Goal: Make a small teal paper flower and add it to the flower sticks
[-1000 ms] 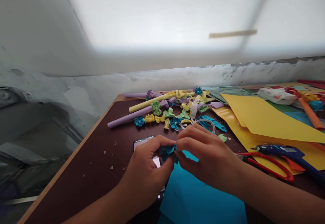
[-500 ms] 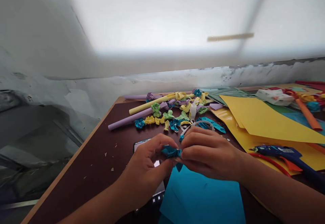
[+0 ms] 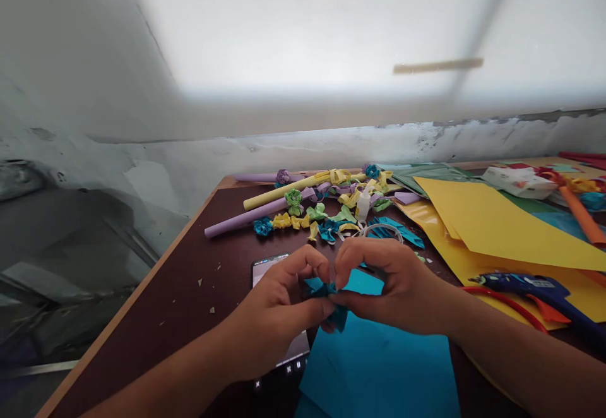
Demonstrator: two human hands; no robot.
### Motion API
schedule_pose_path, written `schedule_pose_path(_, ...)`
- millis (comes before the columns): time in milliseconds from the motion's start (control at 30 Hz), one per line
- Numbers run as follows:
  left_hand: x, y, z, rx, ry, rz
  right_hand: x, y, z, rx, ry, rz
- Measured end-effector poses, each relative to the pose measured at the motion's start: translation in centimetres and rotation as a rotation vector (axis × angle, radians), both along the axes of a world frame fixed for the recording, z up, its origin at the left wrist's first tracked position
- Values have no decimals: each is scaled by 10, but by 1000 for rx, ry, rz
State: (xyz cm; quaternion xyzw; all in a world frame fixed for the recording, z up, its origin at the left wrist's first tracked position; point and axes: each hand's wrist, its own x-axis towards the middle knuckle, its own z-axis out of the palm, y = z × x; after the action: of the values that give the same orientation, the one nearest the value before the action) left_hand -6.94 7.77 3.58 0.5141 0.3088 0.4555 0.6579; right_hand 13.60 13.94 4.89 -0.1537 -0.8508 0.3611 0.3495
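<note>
Folded blue paper [image 3: 318, 288] is pinched between the fingertips of both hands, and its lower piece hangs beneath them. My left hand [image 3: 284, 301] grips it from the left with thumb and forefinger. From the right, the thumb and forefinger of my right hand [image 3: 391, 282] close on the same paper. Below the hands lies a stack of blue paper sheets [image 3: 379, 367]. A phone [image 3: 296, 348] with a lit screen lies partly behind my left hand. Just beyond my right hand sits a white ring [image 3: 386, 228], partly covered.
Paper flowers and scraps [image 3: 326, 228] spread across the back, beside rolled paper tubes [image 3: 243, 216] and a small glue bottle [image 3: 363, 204]. Yellow sheets [image 3: 511, 222] and a blue glue gun [image 3: 534, 282] with a red cable lie on the right. A wall [image 3: 265, 149] borders the table.
My right hand's fingers have shifted from curled together to a pinch, with a gap between thumb and forefinger. The blue paper has turned slightly, and its lower piece now hangs lower.
</note>
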Motion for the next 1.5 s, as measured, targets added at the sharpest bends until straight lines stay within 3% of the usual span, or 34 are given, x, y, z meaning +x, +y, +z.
schedule_pose_path(167,-6,3,-2,-33,17,-29,-3,1,-5,-15,51,-57)
schedule_pose_path(333,-4,5,2,-107,53,-8,-3,1,-3,159,-36,-48)
schedule_pose_path(567,2,8,5,-123,188,52,-6,-7,9,3,-280,-157)
schedule_pose_path(800,5,5,0,-101,298,129,-15,-15,10,-27,-376,-331)
schedule_pose_path(1000,9,1,-6,-18,350,213,-22,-18,4,169,-421,-409)
schedule_pose_path(1167,12,3,0,-100,270,203,-18,-14,-3,469,-390,-289)
schedule_pose_path(1333,14,4,3,-183,201,230,-15,-15,2,780,-455,-201)
schedule_pose_path(1400,14,5,3,-179,197,247,-16,-15,2,786,-478,-216)
schedule_pose_path(1500,13,6,2,-158,206,274,-19,-14,-3,647,-496,-275)
